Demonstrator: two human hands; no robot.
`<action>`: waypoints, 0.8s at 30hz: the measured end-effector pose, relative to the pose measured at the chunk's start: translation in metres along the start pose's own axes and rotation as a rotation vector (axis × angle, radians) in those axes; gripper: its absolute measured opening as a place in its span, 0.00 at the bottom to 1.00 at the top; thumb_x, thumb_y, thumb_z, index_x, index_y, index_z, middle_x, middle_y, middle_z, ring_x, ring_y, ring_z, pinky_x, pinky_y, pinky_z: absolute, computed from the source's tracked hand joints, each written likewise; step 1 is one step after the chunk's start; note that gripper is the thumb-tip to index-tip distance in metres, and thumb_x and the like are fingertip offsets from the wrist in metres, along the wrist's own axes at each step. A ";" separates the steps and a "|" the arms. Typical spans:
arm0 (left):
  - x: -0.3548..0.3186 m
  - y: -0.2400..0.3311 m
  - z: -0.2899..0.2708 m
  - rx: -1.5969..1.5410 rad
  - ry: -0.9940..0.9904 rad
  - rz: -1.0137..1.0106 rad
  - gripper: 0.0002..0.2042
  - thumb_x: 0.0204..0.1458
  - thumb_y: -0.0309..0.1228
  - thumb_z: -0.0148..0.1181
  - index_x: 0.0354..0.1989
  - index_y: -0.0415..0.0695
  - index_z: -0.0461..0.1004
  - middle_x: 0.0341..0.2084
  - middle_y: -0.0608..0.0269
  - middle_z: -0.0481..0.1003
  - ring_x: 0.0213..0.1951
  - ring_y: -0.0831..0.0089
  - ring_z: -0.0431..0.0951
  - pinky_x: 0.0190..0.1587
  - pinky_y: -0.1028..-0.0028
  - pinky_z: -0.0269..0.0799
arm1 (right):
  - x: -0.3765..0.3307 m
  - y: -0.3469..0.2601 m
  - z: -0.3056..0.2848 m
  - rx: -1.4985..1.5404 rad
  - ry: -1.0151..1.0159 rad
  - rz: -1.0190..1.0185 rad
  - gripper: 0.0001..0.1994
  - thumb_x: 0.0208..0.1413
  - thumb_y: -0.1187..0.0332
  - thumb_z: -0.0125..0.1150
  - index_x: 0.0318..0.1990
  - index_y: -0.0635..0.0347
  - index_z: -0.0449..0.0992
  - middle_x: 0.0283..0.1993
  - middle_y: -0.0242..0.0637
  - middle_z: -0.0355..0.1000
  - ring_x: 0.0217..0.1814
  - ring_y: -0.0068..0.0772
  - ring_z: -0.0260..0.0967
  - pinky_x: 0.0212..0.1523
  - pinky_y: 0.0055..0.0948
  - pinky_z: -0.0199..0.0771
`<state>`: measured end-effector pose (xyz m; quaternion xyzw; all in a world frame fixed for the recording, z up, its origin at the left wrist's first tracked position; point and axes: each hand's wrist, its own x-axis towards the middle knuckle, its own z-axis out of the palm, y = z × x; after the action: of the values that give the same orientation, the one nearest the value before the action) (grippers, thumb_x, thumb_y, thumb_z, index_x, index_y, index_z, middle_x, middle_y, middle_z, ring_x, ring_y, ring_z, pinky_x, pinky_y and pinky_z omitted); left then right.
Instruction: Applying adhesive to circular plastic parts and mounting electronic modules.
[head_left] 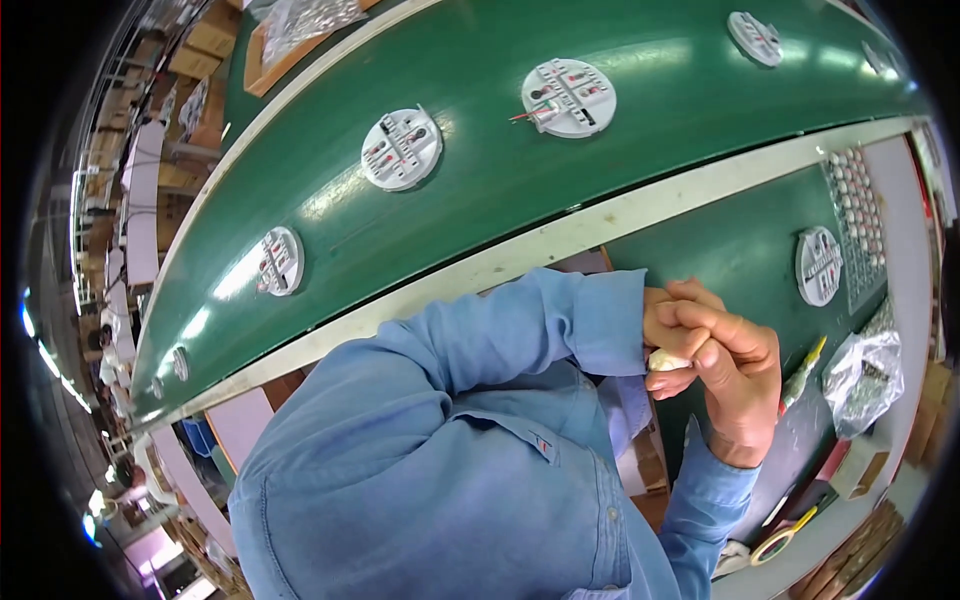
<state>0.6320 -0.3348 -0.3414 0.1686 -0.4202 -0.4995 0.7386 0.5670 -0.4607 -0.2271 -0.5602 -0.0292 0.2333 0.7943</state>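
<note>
Between the palms: a small whitish lump, only its edge showing, pressed where both hands meet over the green bench.
Right hand: on top, fingers curled shut over the left hand and that lump.
Left hand: under it, coming out of a light-blue shirt sleeve, fingers folded closed around the same piece.
Handling: looks light and small, probably rigid plastic; too hidden to say more. Pinching its exposed pale edge seems the safest hold.
Just right of the hands: a round white plastic disc with slots, a yellow-handled tool, and a crinkled clear bag of parts.
Beyond the knuckles: a long green conveyor belt carrying more white discs.
Below the wrist: a tape roll.
</note>
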 end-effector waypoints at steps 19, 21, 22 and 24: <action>-0.172 0.197 0.016 1.872 1.170 -0.175 0.14 0.54 0.23 0.66 0.49 0.38 0.81 0.50 0.46 0.80 0.52 0.53 0.81 0.57 0.64 0.76 | -0.074 0.022 -0.092 -0.162 0.566 -0.418 0.18 0.68 0.66 0.63 0.59 0.68 0.78 0.58 0.47 0.79 0.58 0.39 0.76 0.63 0.39 0.73; -0.269 0.216 -0.004 1.883 1.076 -0.241 0.11 0.54 0.22 0.65 0.46 0.39 0.82 0.48 0.48 0.81 0.51 0.55 0.82 0.57 0.66 0.76 | -0.091 0.012 -0.114 -0.195 0.666 -0.383 0.17 0.69 0.68 0.62 0.60 0.69 0.78 0.57 0.45 0.80 0.57 0.35 0.77 0.62 0.35 0.74; -0.296 0.221 -0.009 1.749 1.053 -0.274 0.09 0.55 0.22 0.65 0.45 0.39 0.83 0.46 0.49 0.82 0.50 0.56 0.82 0.56 0.66 0.76 | -0.099 0.004 -0.127 -0.412 0.888 -0.378 0.17 0.69 0.69 0.61 0.60 0.69 0.78 0.56 0.44 0.80 0.55 0.31 0.76 0.60 0.32 0.74; -0.275 0.228 -0.006 1.741 1.083 -0.350 0.09 0.56 0.22 0.64 0.45 0.39 0.83 0.45 0.50 0.82 0.49 0.57 0.82 0.55 0.67 0.76 | -0.121 0.001 -0.159 -0.652 1.196 -0.391 0.16 0.70 0.70 0.59 0.60 0.68 0.78 0.55 0.42 0.80 0.53 0.27 0.76 0.57 0.28 0.74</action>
<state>0.7318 0.0076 -0.3164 0.9038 -0.2173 0.0189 0.3682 0.5081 -0.6483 -0.2609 -0.7860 0.2435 -0.2820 0.4934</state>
